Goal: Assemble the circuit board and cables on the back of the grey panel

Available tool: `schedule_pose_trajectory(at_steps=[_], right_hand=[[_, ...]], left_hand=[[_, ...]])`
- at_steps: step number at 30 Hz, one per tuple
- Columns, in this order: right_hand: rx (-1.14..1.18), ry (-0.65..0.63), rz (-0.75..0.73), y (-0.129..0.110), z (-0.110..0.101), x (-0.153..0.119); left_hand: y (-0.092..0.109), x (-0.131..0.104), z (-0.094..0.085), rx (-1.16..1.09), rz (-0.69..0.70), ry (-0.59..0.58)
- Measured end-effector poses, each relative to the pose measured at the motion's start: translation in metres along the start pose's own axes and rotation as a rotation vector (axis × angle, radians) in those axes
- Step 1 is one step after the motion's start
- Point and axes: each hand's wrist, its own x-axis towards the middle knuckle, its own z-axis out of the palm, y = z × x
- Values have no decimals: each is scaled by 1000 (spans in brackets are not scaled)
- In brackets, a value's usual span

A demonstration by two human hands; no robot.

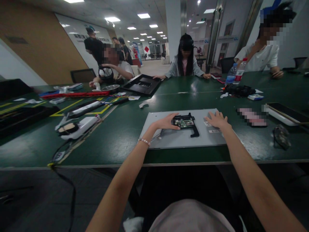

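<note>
Green tabletop (116, 132) spreads across the middle of the frame, under rows of ceiling lights. At lower center, a flat gray panel (169, 140) lies near the table's front edge, and on it sits a black bracket (195, 132) with a green circuit board (184, 121) inside. The left hand (165, 123), a bracelet (145, 141) on its wrist, has thumb and fingers spread around the board's left end; whether it grips cannot be told. The right hand (216, 120) is open, fingers spread on the panel's right part, beside labels, holding nothing.

Upper center holds a shallow black tray (142, 84) with a lighter piece in its middle. Toward the upper right, two plastic bottles stand together, a blue-labelled bottle (231, 75) and a red-labelled bottle (240, 72); their fill is unclear. Just beside them lies a crumpled black bag (238, 90), its contents hidden.
</note>
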Motion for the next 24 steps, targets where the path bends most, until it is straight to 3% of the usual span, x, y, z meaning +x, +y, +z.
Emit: schedule_pose_trajectory(at_steps=[3, 5, 7, 9, 12, 15, 18, 21, 24], right_hand=[[-18, -4, 2, -1, -1, -4], [-37, -10, 10, -1, -2, -5], [-66, -20, 13, -2, -2, -5], [-104, -26, 12, -2, -2, -5], [-159, -19, -7, -2, -2, -3], [-207, -1, -35, 0, 0, -2], [-241, 32, -67, 3, 4, -3], [-250, 74, -96, 5, 9, -6], [-269, 121, -111, 5, 13, -9]], left_hand=[[-3, 0, -4, -18, -9, -13], [-14, 4, -13, -40, -78, 46], [-34, 9, -28, -41, -234, 222], [-62, 11, -49, 17, -448, 479], [-111, 6, -82, 169, -655, 694], [-156, -8, -106, 194, -808, 747], [-188, -18, -116, 146, -964, 792], [-206, -18, -118, 100, -1091, 775], [-211, -11, -122, 69, -1136, 696]])
